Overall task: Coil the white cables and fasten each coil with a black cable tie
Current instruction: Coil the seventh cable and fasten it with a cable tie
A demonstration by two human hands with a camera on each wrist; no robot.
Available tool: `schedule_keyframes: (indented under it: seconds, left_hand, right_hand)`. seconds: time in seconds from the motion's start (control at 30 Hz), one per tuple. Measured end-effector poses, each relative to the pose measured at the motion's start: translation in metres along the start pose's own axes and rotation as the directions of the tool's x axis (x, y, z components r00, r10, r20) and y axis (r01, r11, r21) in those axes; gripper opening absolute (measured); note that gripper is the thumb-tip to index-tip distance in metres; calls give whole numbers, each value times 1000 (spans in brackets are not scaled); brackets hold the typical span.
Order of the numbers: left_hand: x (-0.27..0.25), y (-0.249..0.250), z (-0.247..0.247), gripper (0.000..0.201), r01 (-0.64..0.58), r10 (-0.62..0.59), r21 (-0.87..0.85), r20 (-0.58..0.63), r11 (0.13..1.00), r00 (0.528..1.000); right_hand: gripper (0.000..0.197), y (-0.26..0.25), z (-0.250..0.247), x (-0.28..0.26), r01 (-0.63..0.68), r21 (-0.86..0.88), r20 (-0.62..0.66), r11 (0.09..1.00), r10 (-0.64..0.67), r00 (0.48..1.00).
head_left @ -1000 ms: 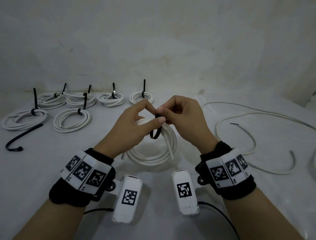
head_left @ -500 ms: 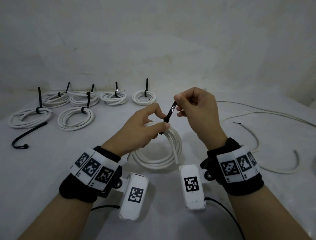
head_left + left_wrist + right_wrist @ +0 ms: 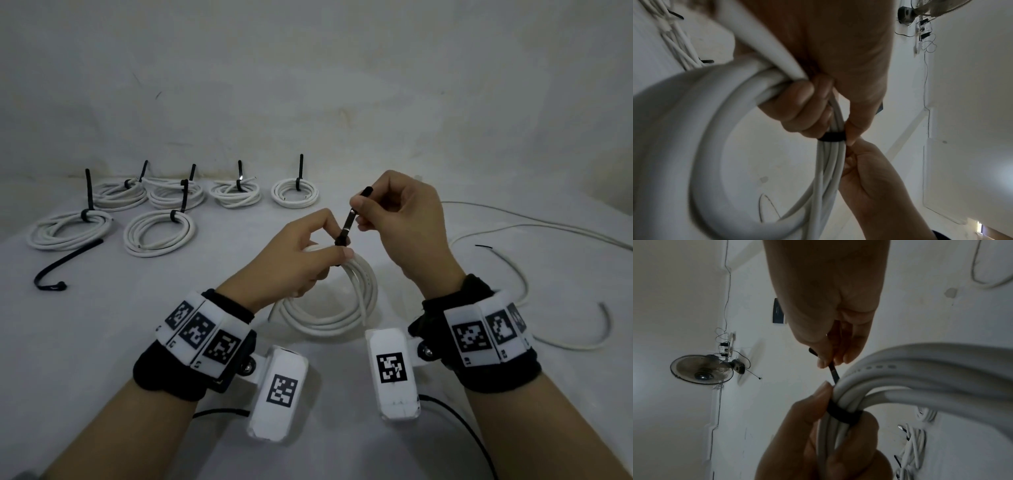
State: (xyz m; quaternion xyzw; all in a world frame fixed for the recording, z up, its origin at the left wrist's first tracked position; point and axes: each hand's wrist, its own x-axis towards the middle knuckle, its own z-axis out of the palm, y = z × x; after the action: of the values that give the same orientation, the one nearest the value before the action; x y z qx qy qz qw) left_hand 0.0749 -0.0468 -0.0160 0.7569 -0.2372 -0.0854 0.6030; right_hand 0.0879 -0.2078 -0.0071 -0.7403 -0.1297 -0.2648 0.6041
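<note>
The left hand point(image 3: 294, 260) gripped the white coil point(image 3: 329, 308) at the black cable tie point(image 3: 349, 222), thumb and forefinger pinching beside the lock. The right hand point(image 3: 400, 219) pinched the tail. Advice: pull straight along the tail, bracing the lock. The coil was near the desk's point(image 3: 102, 342) front edge, centred.

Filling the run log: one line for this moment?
left hand holds coil | right hand pulls cable tie | tie looped

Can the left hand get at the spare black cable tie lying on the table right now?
Probably not yet: the left hand grips the white cable coil being tied. The spare cable tie lies unobstructed on the table.
</note>
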Motion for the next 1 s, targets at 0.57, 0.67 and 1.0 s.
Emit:
schedule_keyframes:
  seconds: [0.57,0.67,1.0]
  left_hand:
    - [6,-10,-27,55,-138,36,-328,-299,935,954]
    - [5,-11,-26,57,-65,-6,-325,-214,944,977]
    - [7,-15,-19,30,-80,3,-373,-202,924,979]
  right_hand:
    - [11,13,20,-11,-112,64,340,992,83,937]
    - [12,15,20,-11,-130,132,247,983,94,965]
    - [15,21,20,-8,-142,243,117,960,117,986]
